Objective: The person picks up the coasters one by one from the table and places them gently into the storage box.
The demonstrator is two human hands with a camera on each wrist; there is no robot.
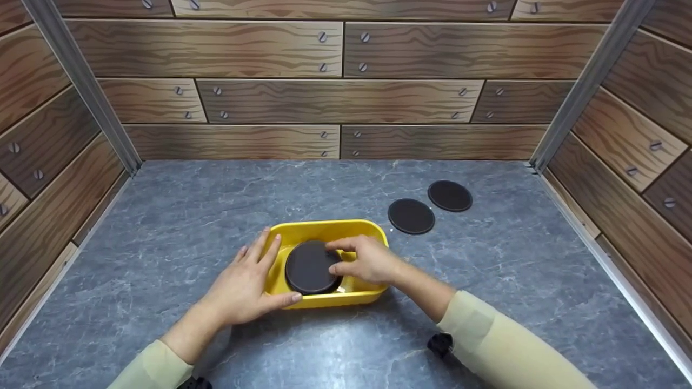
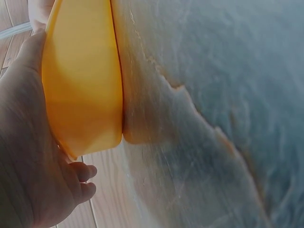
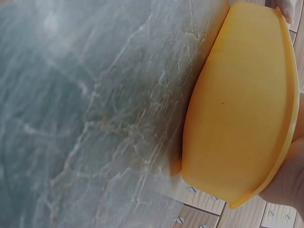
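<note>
A yellow plastic bin (image 1: 324, 301) stands on the grey surface with a round black coaster (image 1: 311, 270) lying inside it, seemingly on top of others. My left hand (image 1: 243, 283) rests on the bin's left end, its fingers spread and fairly straight, the thumb along the front rim. Over the bin's right half, my right hand (image 1: 367, 259) reaches in with bent thumb and index finger at the coaster's right edge. Both wrist views show the bin's outer wall (image 2: 85, 85) close up; in the right one the wall (image 3: 242, 99) hides most of the hand.
Two more black coasters lie flat behind and to the right of the bin, a nearer one (image 1: 411, 216) and a farther one (image 1: 450, 195). Wood-patterned panels (image 1: 340, 100) enclose the back and sides of the marbled grey table surface (image 1: 189, 205).
</note>
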